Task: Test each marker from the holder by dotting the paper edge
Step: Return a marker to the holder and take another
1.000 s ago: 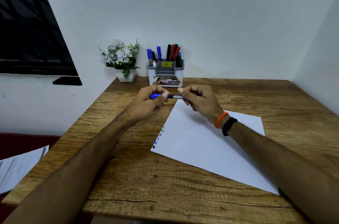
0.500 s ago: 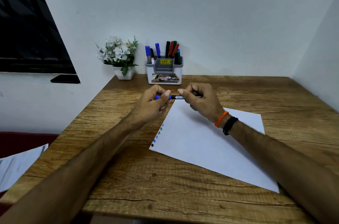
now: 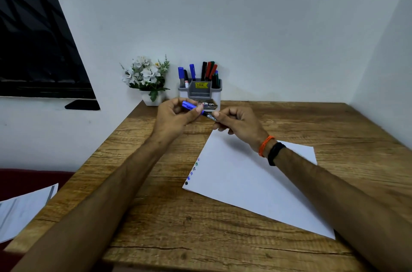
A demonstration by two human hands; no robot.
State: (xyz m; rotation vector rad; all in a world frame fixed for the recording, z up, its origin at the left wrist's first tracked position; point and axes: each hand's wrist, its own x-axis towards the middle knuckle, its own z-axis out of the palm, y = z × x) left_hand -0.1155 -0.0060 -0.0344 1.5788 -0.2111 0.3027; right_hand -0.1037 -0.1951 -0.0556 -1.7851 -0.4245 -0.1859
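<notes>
Two bare forearms, no sleeves in view

The left hand [image 3: 172, 119] wears nothing – no ring, no band, and its wrist is bare. The wrist behind the right hand [image 3: 239, 125] carries two bands side by side – a thin orange thread bracelet [image 3: 264, 146] nearer the hand, then a wider black band [image 3: 274, 153] behind it.

Holder [image 3: 200, 93] at the table's [image 3: 169, 227] back edge, plant [image 3: 147, 78] left of it, paper [image 3: 249, 182] in front
</notes>
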